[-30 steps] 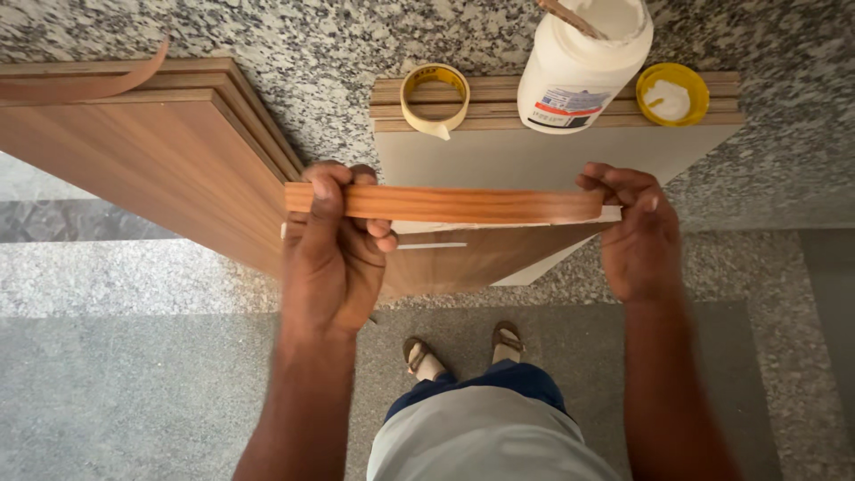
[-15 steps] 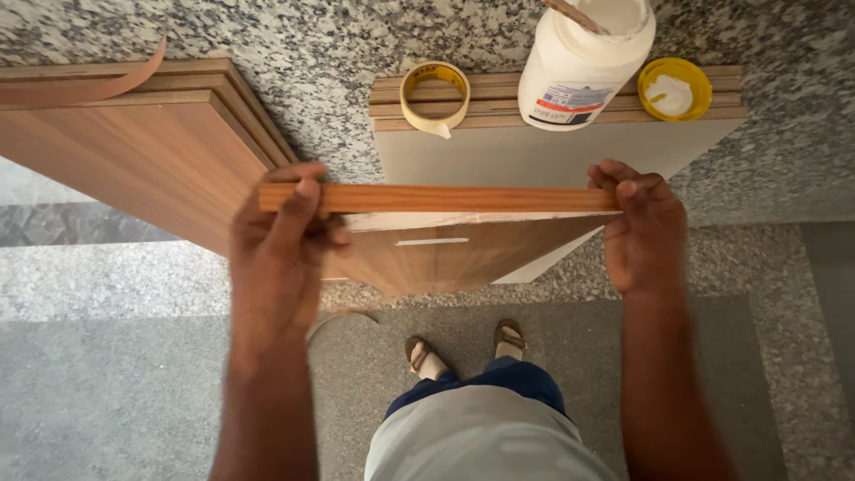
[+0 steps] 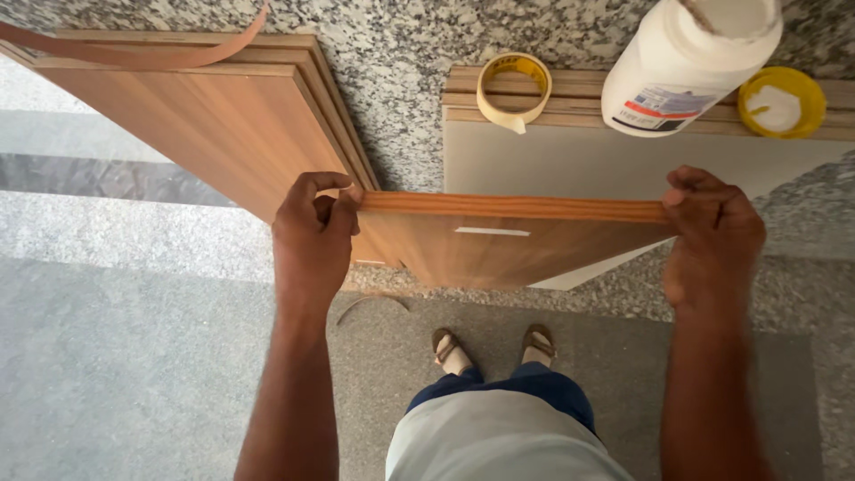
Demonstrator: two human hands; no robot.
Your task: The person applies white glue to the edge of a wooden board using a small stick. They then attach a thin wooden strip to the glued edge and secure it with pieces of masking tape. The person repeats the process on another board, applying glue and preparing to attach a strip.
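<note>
Pinched between both hands: wood-grain edge strip, stretched level along the top edge of a brown panel held out from a granite counter. Left hand grips its left end; right hand closes on its right end. On stacked boards behind: tape roll, white glue bottle, yellow lid.

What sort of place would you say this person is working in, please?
Probably a makeshift carpentry or furniture-fitting spot on a speckled granite counter. Stacked brown wood-laminate boards, a large white glue bottle and a roll of beige masking tape suggest it, as both hands hold a wood-coloured edging strip.
</note>
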